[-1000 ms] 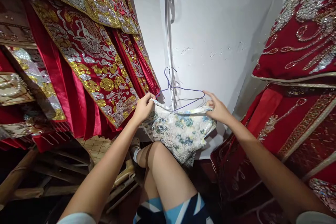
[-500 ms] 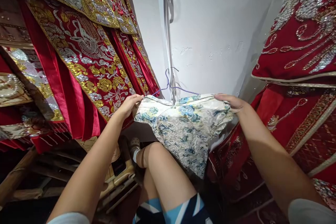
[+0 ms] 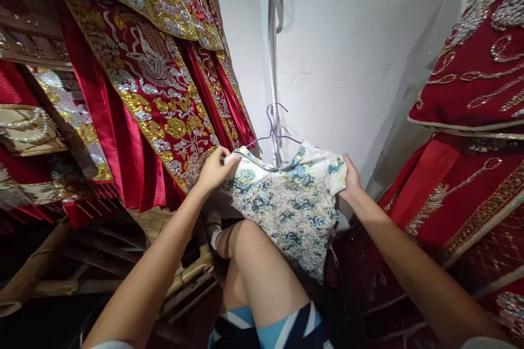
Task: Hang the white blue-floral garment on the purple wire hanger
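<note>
L hand (image 3: 216,168) has thumb & fingers pinched shut on one shoulder of the flowery top (image 3: 282,202). R hand (image 3: 352,177) is at the other sleeve, fingers touching its edge; some hide behind the cloth, so can't tell how far open they are or if they grip. The top is btwn the L & R fingers, spread out, its low end hanging below them. A purple hanger (image 3: 271,132) pokes up from its neck, btwn the fingers, w/ the hook above them. A white strip (image 3: 270,54) goes up the wall (image 3: 347,22) behind the hook. Red & gold robe (image 3: 164,92) is L of the L fingers, red beaded dress (image 3: 462,98) R of the R fingers. Bare knee (image 3: 245,235) is below, btwn them.
</note>
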`<state>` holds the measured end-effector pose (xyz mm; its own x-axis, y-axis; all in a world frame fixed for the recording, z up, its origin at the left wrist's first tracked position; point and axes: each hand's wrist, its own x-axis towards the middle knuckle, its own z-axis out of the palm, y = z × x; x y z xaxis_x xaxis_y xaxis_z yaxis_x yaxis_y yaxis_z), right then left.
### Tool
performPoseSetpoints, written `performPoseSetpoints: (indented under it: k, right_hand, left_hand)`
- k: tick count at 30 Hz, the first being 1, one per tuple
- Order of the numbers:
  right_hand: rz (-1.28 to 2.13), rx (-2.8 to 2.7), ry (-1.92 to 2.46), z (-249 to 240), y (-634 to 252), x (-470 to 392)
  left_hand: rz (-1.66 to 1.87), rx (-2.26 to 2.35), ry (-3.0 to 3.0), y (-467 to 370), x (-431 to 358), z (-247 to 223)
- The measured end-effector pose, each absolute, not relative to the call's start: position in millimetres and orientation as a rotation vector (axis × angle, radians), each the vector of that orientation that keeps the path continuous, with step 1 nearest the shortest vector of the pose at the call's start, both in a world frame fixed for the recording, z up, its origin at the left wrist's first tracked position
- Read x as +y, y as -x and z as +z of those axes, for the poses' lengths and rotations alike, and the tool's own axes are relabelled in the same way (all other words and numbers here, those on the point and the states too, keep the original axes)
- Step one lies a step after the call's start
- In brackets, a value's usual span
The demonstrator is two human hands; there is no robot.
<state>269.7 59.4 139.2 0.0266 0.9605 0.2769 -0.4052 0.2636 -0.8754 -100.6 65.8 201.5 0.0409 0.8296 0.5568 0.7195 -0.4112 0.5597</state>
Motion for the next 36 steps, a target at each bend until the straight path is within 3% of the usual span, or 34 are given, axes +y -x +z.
performPoseSetpoints:
  k: [7,13,16,18,21,23,28,36]
  right_hand:
    - [1.231,-0.893,0.562,202,-275,79]
    - [1.187,-1.410,0.509,241,-245,13]
    - [1.206,-1.995,0.507,234,-234,-24]
    - [1.019,-2.176,0.584,223,-227,-27]
    - [0.648,-2.017,0.797,199,-217,-2]
    - [0.572,-1.941,0.862,182,-213,20]
    - [0.726,-1.809,0.836,145,-220,38]
    - [0.971,-1.600,0.945,124,-269,35]
  left_hand:
    - [1.209,1.430,-2.312,69,67,224]
    - [1.512,1.451,-2.143,48,73,223]
    - [1.778,1.286,-1.796,40,68,206]
    - [1.843,1.128,-1.549,32,61,198]
    - [1.818,0.903,-1.401,18,44,201]
    - [1.739,0.820,-1.393,10,29,209]
    - [1.552,0.695,-1.418,6,-1,222]
    - [1.620,0.740,-1.328,30,0,225]
